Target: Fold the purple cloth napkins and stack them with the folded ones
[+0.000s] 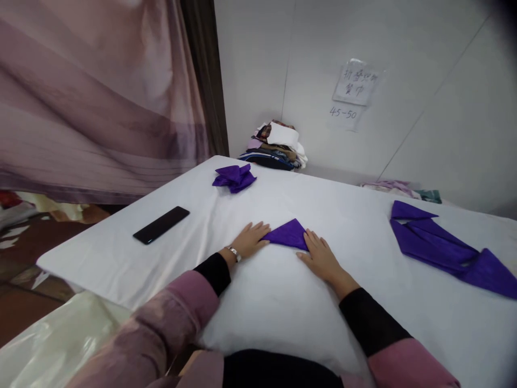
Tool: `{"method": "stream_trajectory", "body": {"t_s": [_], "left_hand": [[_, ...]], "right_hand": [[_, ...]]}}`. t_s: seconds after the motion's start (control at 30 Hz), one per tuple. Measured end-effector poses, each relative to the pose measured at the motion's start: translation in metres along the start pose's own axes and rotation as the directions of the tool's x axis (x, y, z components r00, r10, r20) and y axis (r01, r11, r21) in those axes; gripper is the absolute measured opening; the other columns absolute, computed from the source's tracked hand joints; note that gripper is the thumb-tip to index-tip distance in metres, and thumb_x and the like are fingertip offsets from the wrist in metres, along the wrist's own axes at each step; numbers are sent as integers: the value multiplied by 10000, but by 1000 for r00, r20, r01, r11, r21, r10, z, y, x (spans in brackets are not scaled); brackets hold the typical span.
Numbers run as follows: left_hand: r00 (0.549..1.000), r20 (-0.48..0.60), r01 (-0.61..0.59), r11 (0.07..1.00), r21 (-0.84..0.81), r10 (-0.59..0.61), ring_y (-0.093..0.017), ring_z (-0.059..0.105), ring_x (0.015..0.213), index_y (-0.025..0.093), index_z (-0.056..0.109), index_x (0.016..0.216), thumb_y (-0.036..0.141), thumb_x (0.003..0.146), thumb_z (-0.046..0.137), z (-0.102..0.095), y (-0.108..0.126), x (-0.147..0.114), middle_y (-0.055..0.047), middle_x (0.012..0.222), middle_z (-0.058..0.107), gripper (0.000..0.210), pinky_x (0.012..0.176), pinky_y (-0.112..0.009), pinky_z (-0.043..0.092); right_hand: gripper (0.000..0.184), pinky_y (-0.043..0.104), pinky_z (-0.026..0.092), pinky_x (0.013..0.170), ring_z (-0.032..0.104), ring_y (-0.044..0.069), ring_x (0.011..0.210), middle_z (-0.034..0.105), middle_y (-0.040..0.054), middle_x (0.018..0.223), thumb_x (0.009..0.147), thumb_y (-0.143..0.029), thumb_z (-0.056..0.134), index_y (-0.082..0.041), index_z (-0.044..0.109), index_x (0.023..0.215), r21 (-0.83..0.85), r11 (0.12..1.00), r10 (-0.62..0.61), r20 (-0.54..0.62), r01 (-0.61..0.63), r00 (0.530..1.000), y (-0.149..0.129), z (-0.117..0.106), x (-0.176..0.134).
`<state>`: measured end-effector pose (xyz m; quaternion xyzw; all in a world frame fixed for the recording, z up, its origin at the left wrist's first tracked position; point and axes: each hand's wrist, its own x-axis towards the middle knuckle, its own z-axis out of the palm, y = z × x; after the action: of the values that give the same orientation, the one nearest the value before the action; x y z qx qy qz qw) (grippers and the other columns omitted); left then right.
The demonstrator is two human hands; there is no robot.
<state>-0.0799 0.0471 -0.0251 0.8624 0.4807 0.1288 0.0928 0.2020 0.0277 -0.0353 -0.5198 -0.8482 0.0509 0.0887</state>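
Observation:
A purple cloth napkin [287, 234], folded into a triangle, lies flat on the white-covered table [299, 291] in front of me. Its peak points away from me. My left hand [249, 240] lies flat at the napkin's left corner, fingers stretched out over the tip. At the right end, my right hand [321, 255] rests with its fingers extended on the napkin's edge and the thumb apart on the tablecloth. Parts of both corners are hidden under the fingers.
A crumpled purple cloth [234, 178] sits at the far left, with a black phone [161, 224] nearer. Several folded purple cloths [440, 242] lie at the right. Behind the table are a stack of clothes [278, 145], a wall with handwritten signs [355, 83], and a curtain [100, 91].

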Motion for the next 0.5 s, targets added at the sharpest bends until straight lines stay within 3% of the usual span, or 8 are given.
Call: {"method": "stream_trajectory", "body": {"t_s": [0.1, 0.23, 0.5], "left_hand": [[987, -145, 57, 996, -66, -66, -225, 449, 1233, 237, 548, 1206, 402, 879, 436, -8, -16, -26, -59, 1278, 564, 383, 1031, -460, 331], [945, -314, 34, 984, -174, -88, -207, 577, 1032, 224, 594, 1146, 373, 835, 519, -12, -9, -36, -52, 1085, 662, 353, 915, -387, 458], [956, -277, 58, 989, -135, -94, -179, 595, 889, 248, 671, 973, 191, 817, 522, 2, 9, -9, -10, 898, 692, 223, 825, -325, 494]], "right_hand": [[712, 480, 197, 1079, 179, 260, 1372, 215, 127, 1491, 887, -598, 274, -144, 234, 1434, 4, 1000, -11, -22, 11, 1000, 1, 1, -1], [720, 474, 196, 1081, 190, 261, 1369, 225, 129, 1487, 884, -608, 269, -138, 247, 1429, 5, 1000, -14, -33, 15, 999, 2, 3, -1], [724, 474, 199, 1083, 193, 266, 1367, 219, 132, 1488, 884, -596, 282, -120, 245, 1428, -5, 1000, 1, -11, -1, 1000, 2, 2, -1]]}}
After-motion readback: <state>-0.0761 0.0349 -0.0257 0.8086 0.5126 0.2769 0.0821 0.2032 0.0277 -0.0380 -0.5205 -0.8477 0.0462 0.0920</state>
